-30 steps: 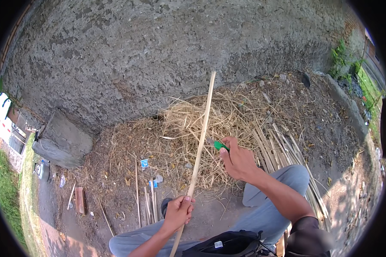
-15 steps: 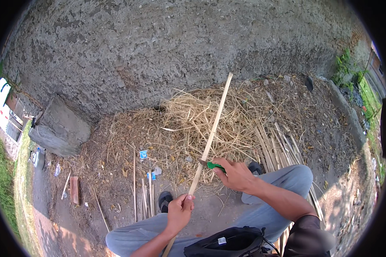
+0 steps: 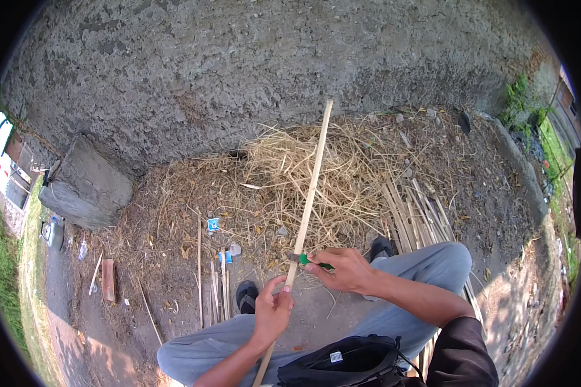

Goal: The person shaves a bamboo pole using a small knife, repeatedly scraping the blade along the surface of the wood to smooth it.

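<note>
A long pale bamboo strip [image 3: 314, 174] slants from between my knees up toward the wall. Low on the strip, my left hand [image 3: 274, 314] is closed around it, thumb lying along its face. My right hand [image 3: 343, 269] grips a knife by its green handle [image 3: 304, 259]. The short dark blade [image 3: 293, 257] lies across the strip, just above my left hand. Fingers of the right hand cover most of the handle.
Thin shavings [image 3: 303, 161] lie heaped before a rough grey wall [image 3: 239, 71]. More strips [image 3: 416, 216] rest right of the heap, others [image 3: 215, 290] near my left foot. A concrete block [image 3: 89, 184] stands at left. A black bag [image 3: 348, 364] sits at my lap.
My right hand and the knife have moved slightly down and left along the strip, closer to my left hand. The strip's far end has shifted left.
</note>
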{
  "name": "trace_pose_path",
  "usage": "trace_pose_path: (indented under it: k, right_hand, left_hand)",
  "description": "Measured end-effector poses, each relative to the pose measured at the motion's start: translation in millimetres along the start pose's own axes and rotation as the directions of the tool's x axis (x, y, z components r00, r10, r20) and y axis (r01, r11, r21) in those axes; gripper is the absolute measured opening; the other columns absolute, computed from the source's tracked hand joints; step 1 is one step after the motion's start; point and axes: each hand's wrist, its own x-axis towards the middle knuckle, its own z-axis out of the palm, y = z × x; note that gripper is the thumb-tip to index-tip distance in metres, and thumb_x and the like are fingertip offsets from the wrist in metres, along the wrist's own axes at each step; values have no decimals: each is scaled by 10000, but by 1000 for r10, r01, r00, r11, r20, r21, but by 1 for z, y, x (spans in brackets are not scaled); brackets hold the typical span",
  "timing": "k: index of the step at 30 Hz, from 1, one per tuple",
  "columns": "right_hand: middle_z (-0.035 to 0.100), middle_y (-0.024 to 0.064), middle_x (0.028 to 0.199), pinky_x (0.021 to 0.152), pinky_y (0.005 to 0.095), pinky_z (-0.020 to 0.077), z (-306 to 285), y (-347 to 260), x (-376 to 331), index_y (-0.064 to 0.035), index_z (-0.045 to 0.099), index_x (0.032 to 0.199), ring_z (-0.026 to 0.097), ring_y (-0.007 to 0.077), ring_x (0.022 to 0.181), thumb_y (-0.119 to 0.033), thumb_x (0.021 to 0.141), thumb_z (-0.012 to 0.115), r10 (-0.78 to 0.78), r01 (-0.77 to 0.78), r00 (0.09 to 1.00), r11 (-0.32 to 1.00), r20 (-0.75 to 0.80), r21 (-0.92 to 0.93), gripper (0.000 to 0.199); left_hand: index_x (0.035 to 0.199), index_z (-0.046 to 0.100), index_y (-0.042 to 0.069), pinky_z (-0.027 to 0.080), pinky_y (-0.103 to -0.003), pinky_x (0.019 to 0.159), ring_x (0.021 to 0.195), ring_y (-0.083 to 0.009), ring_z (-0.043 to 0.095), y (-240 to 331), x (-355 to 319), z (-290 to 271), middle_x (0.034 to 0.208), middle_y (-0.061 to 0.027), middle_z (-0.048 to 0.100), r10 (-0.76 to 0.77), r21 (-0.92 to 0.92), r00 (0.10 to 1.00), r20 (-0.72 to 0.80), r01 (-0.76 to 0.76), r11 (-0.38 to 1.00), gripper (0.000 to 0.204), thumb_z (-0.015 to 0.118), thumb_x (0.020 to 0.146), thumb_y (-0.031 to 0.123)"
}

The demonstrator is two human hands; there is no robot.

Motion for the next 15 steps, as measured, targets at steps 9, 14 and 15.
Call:
trace_pose_path:
  k: [9,14,15]
  right_hand:
    - [728,110,796,490,416,515,-3,2,-2,-84,696,902,658,317,553,-322,920,689,22,-21,999,998,26,-62,239]
    - [738,93,820,500,399,522,-5,1,-2,-66,700,870,674,296,572,-306,901,721,45,-37,996,994,72,-104,243]
    - [738,93,821,508,398,529,-4,2,-3,-65,699,863,680,295,581,-306,898,726,25,-22,999,996,35,-88,245]
  left_hand:
    - [1264,520,9,356,-214,468,527,-38,455,-5,-9,4,644,11,524,-94,-87,995,36,97,991,257,497,1047,146]
    - [1304,503,7,362,-227,464,529,-42,453,-18,-1,-1,645,7,520,-31,78,998,58,26,997,297,487,1054,166]
    - [1330,485,24,348,-231,438,511,-43,433,-19,0,-1,645,9,507,16,115,998,62,-23,993,311,478,1061,180]
